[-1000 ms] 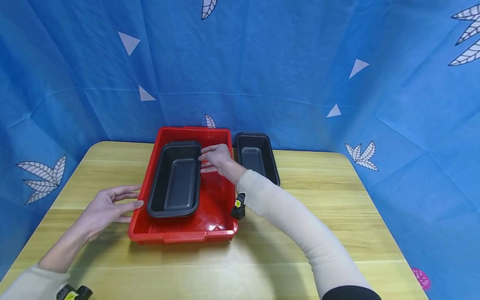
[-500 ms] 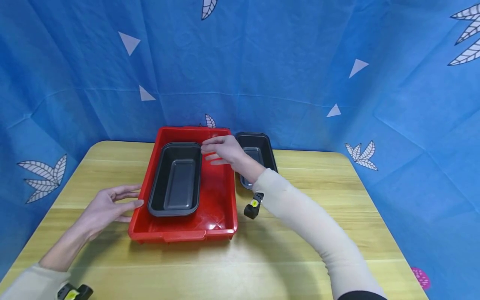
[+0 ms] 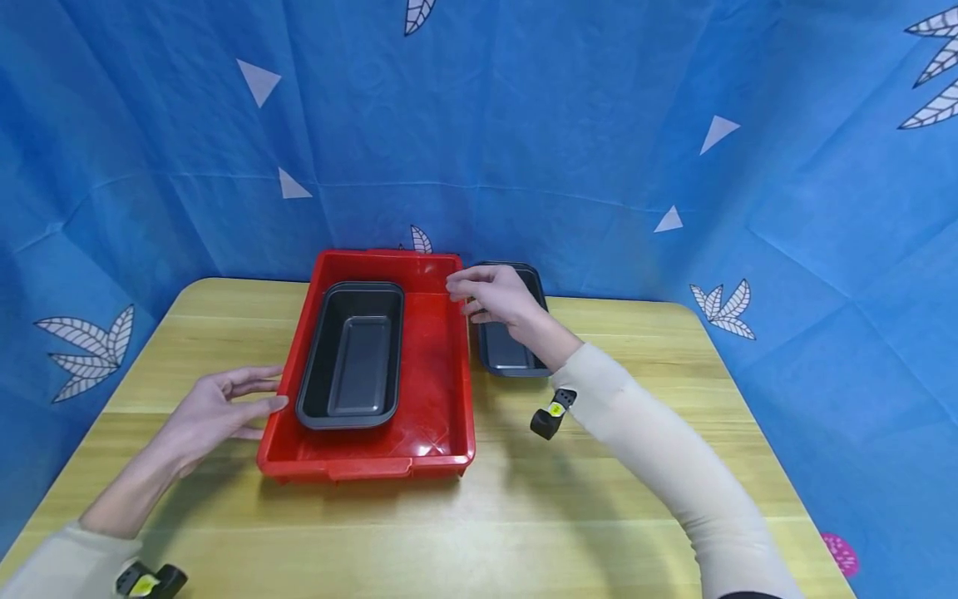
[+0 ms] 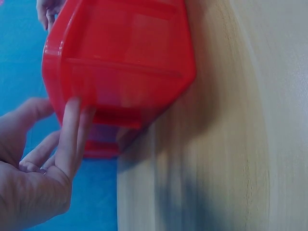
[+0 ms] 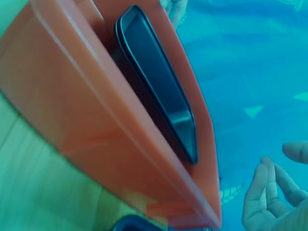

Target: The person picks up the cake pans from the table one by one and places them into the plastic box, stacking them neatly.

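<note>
- Landmark: red bin (image 3: 430, 395), on the bench (image 3: 359, 541). All places below relative to it.
- Left sleeve (image 3: 71, 566): pale, well out from the bin's near left corner, black wrist unit (image 3: 150, 581) with a yellow patch strapped there.
- Left hand (image 3: 213, 412): at the bin's left wall. Grip part-open, thumb spread from the fingers. Thumb tip by the left rim, fingertips against the outer wall per left wrist view. Touching, not wrapped round anything.
- Dark pan (image 3: 362, 366): inside the bin, toward its left wall, opening up, long side running along the bin's length. Right wrist view shows a double line at its rim; can't tell if one pan or two nested.
- Right hand (image 3: 501, 298): over the bin's right rim toward the far end, partly covering the other pan. Grip loosely open, fingers slightly bent, thumb apart, holding nothing.
- Second pan (image 3: 512, 348): dark, on the bench just right of the bin, toward its far end, opening up.
- Right sleeve (image 3: 659, 457): pale, well right of the bin, another black unit (image 3: 552, 414) at the wrist.
- Blue cloth (image 3: 524, 125): behind the bin, white leaves and triangles on it.
</note>
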The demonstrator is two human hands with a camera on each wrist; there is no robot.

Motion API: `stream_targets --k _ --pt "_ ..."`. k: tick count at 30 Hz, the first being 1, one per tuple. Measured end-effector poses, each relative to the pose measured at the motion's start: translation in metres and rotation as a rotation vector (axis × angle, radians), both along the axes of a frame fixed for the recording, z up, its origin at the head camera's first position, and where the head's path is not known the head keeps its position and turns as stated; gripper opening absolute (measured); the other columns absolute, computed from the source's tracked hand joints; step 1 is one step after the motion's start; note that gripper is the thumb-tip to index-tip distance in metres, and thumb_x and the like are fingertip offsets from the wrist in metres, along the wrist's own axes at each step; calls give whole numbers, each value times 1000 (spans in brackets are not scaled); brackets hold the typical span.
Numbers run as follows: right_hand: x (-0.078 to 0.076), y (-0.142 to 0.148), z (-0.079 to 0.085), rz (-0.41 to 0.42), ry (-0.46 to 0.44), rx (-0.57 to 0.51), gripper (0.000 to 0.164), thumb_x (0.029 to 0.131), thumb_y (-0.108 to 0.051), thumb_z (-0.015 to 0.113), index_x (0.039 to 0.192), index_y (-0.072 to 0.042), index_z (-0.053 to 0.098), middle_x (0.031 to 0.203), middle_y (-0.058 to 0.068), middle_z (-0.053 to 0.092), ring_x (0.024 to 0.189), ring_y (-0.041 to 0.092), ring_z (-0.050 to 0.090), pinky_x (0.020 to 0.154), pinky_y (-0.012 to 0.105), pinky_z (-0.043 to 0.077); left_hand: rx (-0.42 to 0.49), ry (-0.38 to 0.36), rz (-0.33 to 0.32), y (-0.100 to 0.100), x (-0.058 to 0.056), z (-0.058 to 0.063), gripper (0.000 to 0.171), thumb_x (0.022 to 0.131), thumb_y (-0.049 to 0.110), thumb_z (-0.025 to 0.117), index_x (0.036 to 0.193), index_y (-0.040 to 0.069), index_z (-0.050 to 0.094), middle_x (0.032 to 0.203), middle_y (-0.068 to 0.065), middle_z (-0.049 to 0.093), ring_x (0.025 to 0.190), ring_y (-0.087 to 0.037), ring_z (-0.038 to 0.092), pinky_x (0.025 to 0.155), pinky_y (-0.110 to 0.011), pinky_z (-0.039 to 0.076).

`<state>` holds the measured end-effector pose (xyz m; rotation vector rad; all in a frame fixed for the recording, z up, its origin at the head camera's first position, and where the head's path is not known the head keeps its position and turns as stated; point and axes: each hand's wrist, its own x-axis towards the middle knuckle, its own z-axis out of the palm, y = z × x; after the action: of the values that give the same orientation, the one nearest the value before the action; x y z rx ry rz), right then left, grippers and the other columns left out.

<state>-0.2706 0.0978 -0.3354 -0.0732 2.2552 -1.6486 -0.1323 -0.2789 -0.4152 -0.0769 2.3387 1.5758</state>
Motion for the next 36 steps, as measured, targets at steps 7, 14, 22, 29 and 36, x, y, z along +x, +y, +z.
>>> stream_targets --k 7,14,22,29,36 --pt "-5 32 0 -24 22 25 32 100 -23 71 129 -8 74 109 10 79 75 14 71 71 23 61 -2 6 -5 1 -1 2 73 103 30 70 161 -1 38 155 -34 46 98 -1 72 80 -36 68" --pt "-9 70 -1 -60 22 98 34 104 -25 68 133 -8 72 93 -8 76 72 8 70 71 23 62 -4 8 -11 2 -1 4 74 103 30 70 162 0 37 155 -34 47 99 -2 72 81 -36 68" --pt "-12 111 -16 -116 -20 146 39 106 -24 63 140 -5 66 114 7 78 73 7 71 74 25 61 0 11 -11 1 -1 1 73 103 29 70 161 0 38 154 -34 47 99 -2 73 81 -36 68" --pt "-12 140 -31 -139 -44 197 45 108 -27 59 145 -2 61 137 21 71 74 5 72 70 19 60 -15 -2 -6 1 0 0 74 103 31 70 162 1 37 156 -34 46 101 -5 73 82 -36 68" --pt "-13 156 -53 -164 -73 235 43 107 -27 60 144 -4 62 133 18 74 74 3 71 68 18 59 -7 2 -4 1 1 1 74 103 30 70 162 0 38 155 -34 47 100 -4 73 81 -36 68"
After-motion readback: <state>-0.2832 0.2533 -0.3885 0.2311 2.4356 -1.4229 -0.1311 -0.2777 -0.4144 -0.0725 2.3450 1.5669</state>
